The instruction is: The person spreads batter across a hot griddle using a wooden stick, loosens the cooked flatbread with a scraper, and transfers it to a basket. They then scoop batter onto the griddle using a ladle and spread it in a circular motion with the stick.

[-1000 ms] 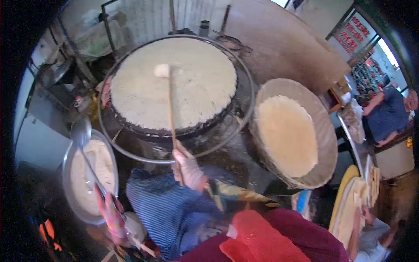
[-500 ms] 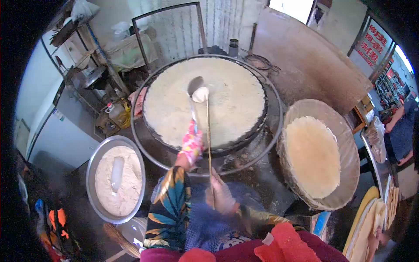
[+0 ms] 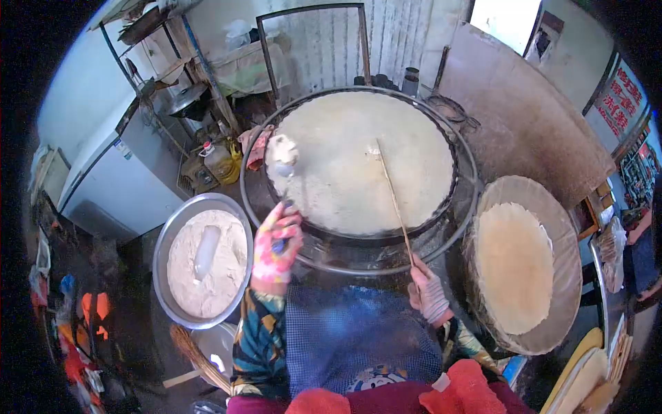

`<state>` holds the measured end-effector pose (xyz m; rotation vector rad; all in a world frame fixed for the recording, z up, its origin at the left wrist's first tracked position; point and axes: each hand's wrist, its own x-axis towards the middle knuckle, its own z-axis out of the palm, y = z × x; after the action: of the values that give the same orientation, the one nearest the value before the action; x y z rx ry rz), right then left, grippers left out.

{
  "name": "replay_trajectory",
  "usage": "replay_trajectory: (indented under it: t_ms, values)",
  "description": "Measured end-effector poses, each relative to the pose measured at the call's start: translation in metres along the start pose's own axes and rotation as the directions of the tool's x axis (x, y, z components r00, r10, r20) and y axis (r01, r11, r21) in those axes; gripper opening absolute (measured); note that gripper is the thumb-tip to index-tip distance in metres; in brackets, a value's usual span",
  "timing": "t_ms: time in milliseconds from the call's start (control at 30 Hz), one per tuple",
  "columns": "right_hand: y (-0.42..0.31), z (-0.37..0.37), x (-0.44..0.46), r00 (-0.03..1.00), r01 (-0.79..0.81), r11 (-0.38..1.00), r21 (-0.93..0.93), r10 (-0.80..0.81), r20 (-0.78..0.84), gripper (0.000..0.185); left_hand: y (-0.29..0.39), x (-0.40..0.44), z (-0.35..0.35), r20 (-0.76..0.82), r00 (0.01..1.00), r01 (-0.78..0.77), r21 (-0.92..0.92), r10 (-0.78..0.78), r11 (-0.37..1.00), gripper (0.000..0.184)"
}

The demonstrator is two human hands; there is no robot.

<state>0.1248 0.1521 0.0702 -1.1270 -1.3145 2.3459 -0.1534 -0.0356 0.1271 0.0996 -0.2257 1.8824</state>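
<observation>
My left hand [image 3: 277,243], in a pink floral glove, is closed around the handle of a ladle [image 3: 284,168]. White batter [image 3: 281,148] clings to the ladle's bowl above the left edge of the griddle. In my right hand [image 3: 429,291], thinly gloved, I grip the near end of a long thin wooden stick [image 3: 394,196]. The stick's far end rests at a small whitish patch near the middle of a broad pale batter sheet [image 3: 345,172]. That sheet covers the large round griddle [image 3: 407,234], which a metal ring [image 3: 476,172] surrounds.
To the left stands a metal basin [image 3: 160,276] of flour holding a clear plastic bottle [image 3: 206,252]. A lined basket [image 3: 569,276] with a round flatbread [image 3: 516,265] is at the right. An oil bottle [image 3: 219,164] sits left of the griddle. Another person's arm [image 3: 641,228] shows far right.
The ladle, now carrying white batter, has swung left and toward me. My right hand has moved right, slanting the stick. The white lump at mid-griddle is gone, and the view has shifted.
</observation>
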Motion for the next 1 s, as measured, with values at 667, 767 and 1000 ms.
replay_trajectory:
  t_ms: [667,767,1000]
  values:
    - [-0.083,-0.011,0.077,0.934,-0.284,0.942,0.181,0.229,0.273,0.019,0.054,-0.307,-0.125,-0.634,0.358,-0.101,0.703,0.685,0.704,0.016]
    - [-0.089,-0.007,0.104,0.958,-0.160,0.947,-0.279,0.218,0.189,0.025,0.049,-0.305,-0.119,-0.622,0.284,0.004,0.762,0.730,0.647,0.017]
    - [-0.102,-0.063,0.184,0.666,0.393,0.254,-0.884,-0.741,0.083,0.037,0.053,-0.327,-0.103,-0.098,0.157,0.375,0.926,0.983,0.033,0.066]
